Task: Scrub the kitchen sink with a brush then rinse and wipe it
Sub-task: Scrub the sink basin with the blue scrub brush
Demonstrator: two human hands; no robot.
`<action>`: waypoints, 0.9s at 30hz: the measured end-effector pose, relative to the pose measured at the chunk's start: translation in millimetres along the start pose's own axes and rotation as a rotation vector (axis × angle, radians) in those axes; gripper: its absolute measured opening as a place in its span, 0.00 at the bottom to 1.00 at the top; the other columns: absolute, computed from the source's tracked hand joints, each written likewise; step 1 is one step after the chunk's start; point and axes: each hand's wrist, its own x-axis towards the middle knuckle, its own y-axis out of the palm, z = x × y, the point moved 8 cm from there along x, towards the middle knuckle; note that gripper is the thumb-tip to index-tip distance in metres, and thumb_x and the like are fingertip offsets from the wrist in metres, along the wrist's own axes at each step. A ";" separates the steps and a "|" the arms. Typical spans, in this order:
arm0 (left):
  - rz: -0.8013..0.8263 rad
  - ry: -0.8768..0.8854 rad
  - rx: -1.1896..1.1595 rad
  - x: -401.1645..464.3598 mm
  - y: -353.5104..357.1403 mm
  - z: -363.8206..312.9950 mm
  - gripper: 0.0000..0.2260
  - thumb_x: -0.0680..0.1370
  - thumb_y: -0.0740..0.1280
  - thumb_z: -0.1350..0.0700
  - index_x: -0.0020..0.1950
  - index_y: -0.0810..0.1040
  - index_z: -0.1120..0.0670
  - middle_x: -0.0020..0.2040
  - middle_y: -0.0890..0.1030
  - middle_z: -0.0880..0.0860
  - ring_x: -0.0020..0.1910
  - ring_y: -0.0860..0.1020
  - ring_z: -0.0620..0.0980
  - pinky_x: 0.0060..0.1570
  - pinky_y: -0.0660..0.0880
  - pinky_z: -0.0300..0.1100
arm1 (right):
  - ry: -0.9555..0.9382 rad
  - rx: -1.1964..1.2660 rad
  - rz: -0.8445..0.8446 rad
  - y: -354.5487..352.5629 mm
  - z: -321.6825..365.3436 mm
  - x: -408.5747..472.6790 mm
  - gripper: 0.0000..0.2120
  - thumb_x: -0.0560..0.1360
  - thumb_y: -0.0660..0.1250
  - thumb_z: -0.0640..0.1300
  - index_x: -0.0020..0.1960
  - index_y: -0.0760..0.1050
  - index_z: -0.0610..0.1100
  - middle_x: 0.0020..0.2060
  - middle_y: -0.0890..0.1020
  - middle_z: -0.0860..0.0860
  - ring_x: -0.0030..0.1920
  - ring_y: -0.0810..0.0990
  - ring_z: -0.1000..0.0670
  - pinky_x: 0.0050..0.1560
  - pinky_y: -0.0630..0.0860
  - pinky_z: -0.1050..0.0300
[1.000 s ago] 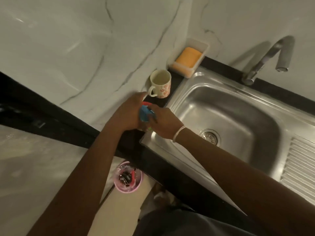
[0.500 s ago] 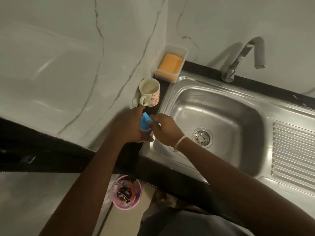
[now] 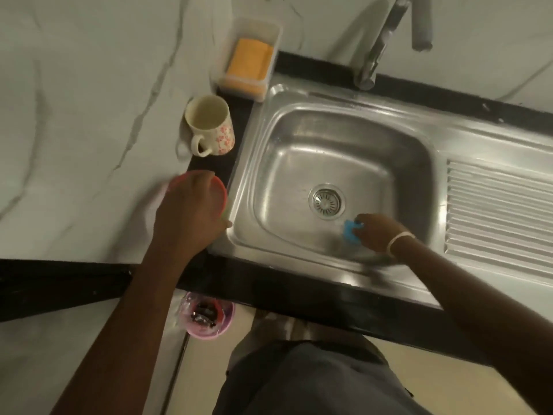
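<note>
Right hand: fingers curl round the blue brush, pressing it on the sink floor just in front of the drain. Judged: scrubbing under way, low grip for downward force. Left hand: rests over a pink-rimmed container on the worktop beside the basin, probably steadying it; finger grip hidden, cannot tell. Mug stands just beyond the left fingers, apart. Tap shows no water running.

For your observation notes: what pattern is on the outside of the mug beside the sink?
Small pink-red flowers on cream, on the mug, seen in the head view.
</note>
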 end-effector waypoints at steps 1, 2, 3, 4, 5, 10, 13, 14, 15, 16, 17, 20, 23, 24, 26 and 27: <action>-0.029 0.016 -0.008 -6.3 -0.9 -6.5 0.39 0.65 0.79 0.47 0.71 0.66 0.54 0.66 0.72 0.57 0.64 0.72 0.59 0.56 0.73 0.55 | 0.015 -0.029 0.026 0.8 -14.8 10.1 0.19 0.79 0.62 0.56 0.60 0.78 0.43 0.56 0.82 0.41 0.56 0.80 0.39 0.56 0.76 0.51; -0.068 0.031 -0.028 -14.0 -2.0 -13.4 0.38 0.66 0.79 0.49 0.70 0.66 0.56 0.66 0.72 0.59 0.64 0.72 0.61 0.56 0.73 0.55 | 0.029 -0.010 0.041 3.2 -27.0 21.9 0.21 0.78 0.61 0.58 0.59 0.78 0.44 0.57 0.81 0.40 0.57 0.80 0.39 0.57 0.75 0.51; -0.111 0.044 -0.051 -21.8 -4.4 -20.4 0.36 0.67 0.79 0.51 0.69 0.67 0.58 0.64 0.73 0.61 0.62 0.72 0.61 0.55 0.73 0.55 | 0.039 0.011 0.029 4.4 -31.8 32.1 0.22 0.78 0.60 0.58 0.62 0.78 0.44 0.60 0.81 0.39 0.59 0.79 0.38 0.60 0.74 0.51; -0.140 0.056 -0.080 -28.8 -2.9 -28.6 0.34 0.68 0.78 0.52 0.68 0.68 0.59 0.63 0.73 0.61 0.61 0.73 0.61 0.54 0.74 0.53 | 0.029 0.025 0.018 8.6 -28.3 42.0 0.22 0.79 0.61 0.57 0.66 0.76 0.44 0.62 0.79 0.38 0.62 0.78 0.38 0.62 0.72 0.51; -0.156 0.071 -0.116 -34.9 1.3 -35.8 0.31 0.69 0.77 0.53 0.67 0.69 0.60 0.62 0.74 0.60 0.60 0.73 0.59 0.54 0.74 0.51 | -0.025 0.037 0.003 12.9 -13.2 49.8 0.22 0.80 0.62 0.54 0.69 0.74 0.45 0.64 0.78 0.38 0.63 0.77 0.37 0.63 0.71 0.51; -0.111 0.126 -0.235 -44.0 41.8 -73.2 0.25 0.73 0.74 0.52 0.66 0.72 0.61 0.65 0.74 0.58 0.65 0.72 0.54 0.63 0.72 0.48 | -0.400 0.216 -0.054 16.3 109.3 94.8 0.22 0.81 0.63 0.49 0.73 0.71 0.45 0.63 0.80 0.38 0.62 0.79 0.38 0.63 0.71 0.53; -0.030 0.181 -0.241 -35.7 61.6 -99.8 0.25 0.72 0.74 0.53 0.65 0.73 0.60 0.65 0.74 0.57 0.66 0.72 0.54 0.64 0.70 0.44 | -0.199 0.501 -0.186 -22.8 96.4 135.1 0.26 0.76 0.61 0.54 0.72 0.72 0.47 0.61 0.81 0.40 0.61 0.80 0.42 0.60 0.72 0.58; -0.002 0.192 -0.251 -32.2 65.8 -106.5 0.24 0.72 0.74 0.53 0.65 0.73 0.60 0.65 0.73 0.56 0.66 0.71 0.53 0.64 0.70 0.43 | -0.109 0.607 -0.265 -38.6 72.0 140.3 0.26 0.75 0.61 0.54 0.70 0.74 0.47 0.59 0.82 0.41 0.60 0.81 0.43 0.57 0.73 0.60; 0.023 0.198 -0.266 -29.7 69.4 -111.4 0.24 0.73 0.74 0.53 0.65 0.73 0.60 0.65 0.73 0.55 0.66 0.71 0.51 0.64 0.70 0.41 | -0.006 0.673 -0.363 -51.0 40.3 141.5 0.24 0.76 0.61 0.53 0.68 0.76 0.45 0.59 0.82 0.42 0.60 0.81 0.43 0.55 0.72 0.63; 0.039 0.199 -0.283 -28.3 71.5 -113.7 0.23 0.73 0.73 0.52 0.65 0.73 0.59 0.65 0.73 0.54 0.66 0.71 0.50 0.63 0.69 0.39 | 0.109 0.700 -0.443 -56.3 5.5 137.8 0.20 0.78 0.62 0.49 0.67 0.76 0.42 0.60 0.82 0.41 0.61 0.80 0.43 0.54 0.71 0.66; 0.050 0.197 -0.296 -27.2 73.7 -113.6 0.23 0.73 0.73 0.52 0.64 0.74 0.59 0.65 0.74 0.54 0.66 0.71 0.49 0.63 0.68 0.36 | 0.234 0.706 -0.500 -56.5 -30.1 130.1 0.18 0.80 0.62 0.46 0.67 0.76 0.40 0.61 0.81 0.41 0.62 0.79 0.43 0.55 0.70 0.67; 0.087 0.189 -0.294 -23.0 83.3 -109.8 0.21 0.73 0.73 0.53 0.63 0.75 0.58 0.64 0.74 0.53 0.65 0.72 0.49 0.62 0.69 0.36 | 0.501 0.795 -0.560 -35.9 -82.3 104.2 0.18 0.81 0.61 0.45 0.69 0.74 0.40 0.63 0.80 0.41 0.65 0.77 0.44 0.58 0.70 0.63; 0.192 0.176 -0.262 -16.9 99.4 -108.7 0.23 0.71 0.74 0.53 0.64 0.74 0.56 0.64 0.75 0.52 0.63 0.74 0.50 0.58 0.71 0.39 | 0.351 0.720 -0.444 -14.7 -7.8 126.8 0.19 0.80 0.58 0.46 0.67 0.74 0.41 0.60 0.80 0.41 0.60 0.79 0.40 0.56 0.75 0.56; 0.221 0.185 -0.244 -14.4 102.5 -112.1 0.23 0.71 0.74 0.52 0.64 0.74 0.55 0.64 0.74 0.52 0.62 0.74 0.50 0.57 0.71 0.40 | 0.221 0.641 -0.369 -8.8 38.0 133.6 0.18 0.80 0.57 0.45 0.67 0.73 0.42 0.58 0.81 0.40 0.58 0.79 0.39 0.55 0.76 0.53; 0.286 0.215 -0.213 -9.9 108.0 -121.7 0.25 0.72 0.73 0.51 0.67 0.73 0.54 0.66 0.74 0.51 0.62 0.74 0.50 0.56 0.71 0.41 | -0.063 0.455 -0.237 4.2 124.2 124.7 0.20 0.80 0.57 0.44 0.71 0.69 0.44 0.54 0.82 0.38 0.54 0.81 0.37 0.52 0.77 0.49; 0.318 0.230 -0.208 -8.8 110.1 -127.0 0.25 0.72 0.73 0.50 0.67 0.72 0.53 0.66 0.73 0.50 0.62 0.74 0.50 0.55 0.70 0.40 | -0.166 0.420 -0.186 14.0 147.2 116.8 0.22 0.79 0.58 0.44 0.73 0.67 0.45 0.53 0.83 0.37 0.52 0.82 0.36 0.50 0.77 0.48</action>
